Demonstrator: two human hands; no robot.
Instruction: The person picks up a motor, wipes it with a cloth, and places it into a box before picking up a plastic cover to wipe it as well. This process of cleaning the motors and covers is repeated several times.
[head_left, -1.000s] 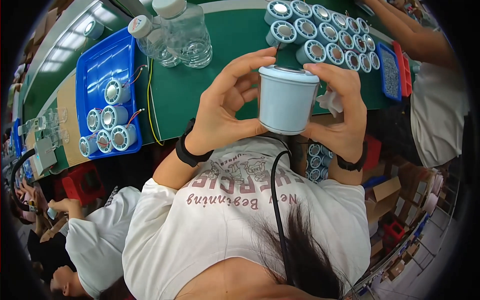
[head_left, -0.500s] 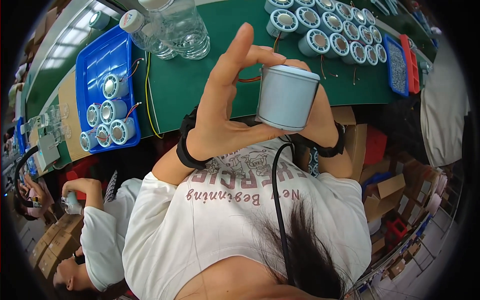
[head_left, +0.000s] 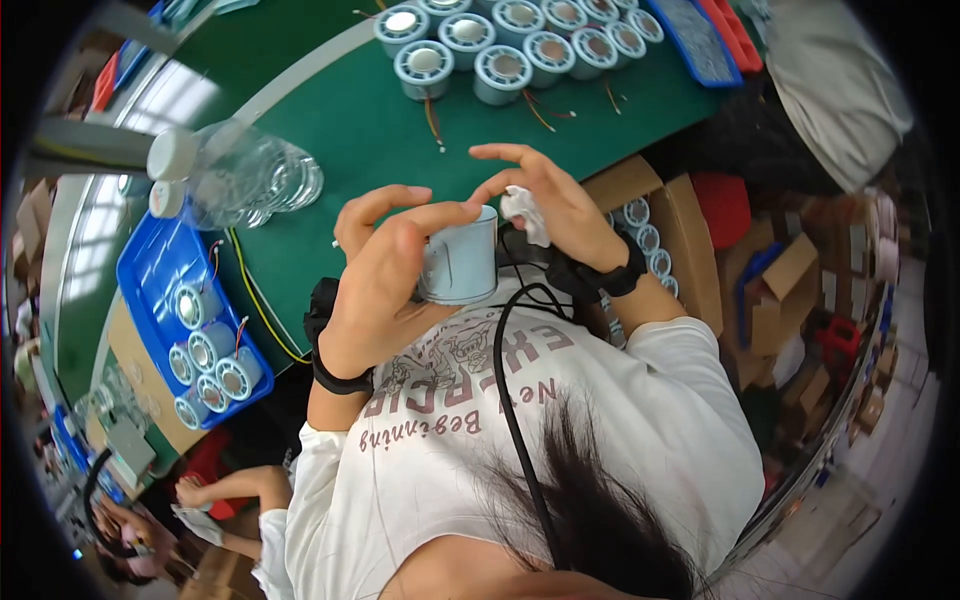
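Note:
My left hand (head_left: 372,290) grips a light-blue cylindrical motor (head_left: 462,265) in front of my shirt, thumb and fingers round its side. Faint marks show on the casing. To the right of it, my right hand (head_left: 572,222) is apart from the motor, index finger stretched out, with a crumpled white wipe (head_left: 526,214) held against the palm by the other fingers. Beyond both hands, rows of similar motors (head_left: 503,68) stand on the green table (head_left: 350,100), thin wires trailing from several. More lie in a blue tray (head_left: 150,262) at the left.
Clear plastic bottles (head_left: 250,175) stand near the tray, beside a yellow cable (head_left: 262,300). At the far right are a blue bin (head_left: 695,45) and a red one (head_left: 735,35). Below the table edge, a cardboard box (head_left: 690,235) holds more round parts. A co-worker's arm (head_left: 245,487) shows lower left.
My right hand has come off the motor and moved right, bringing the white wipe into sight. The left hand still holds the motor, now turned and tilted. The whole view has shifted and rotated.

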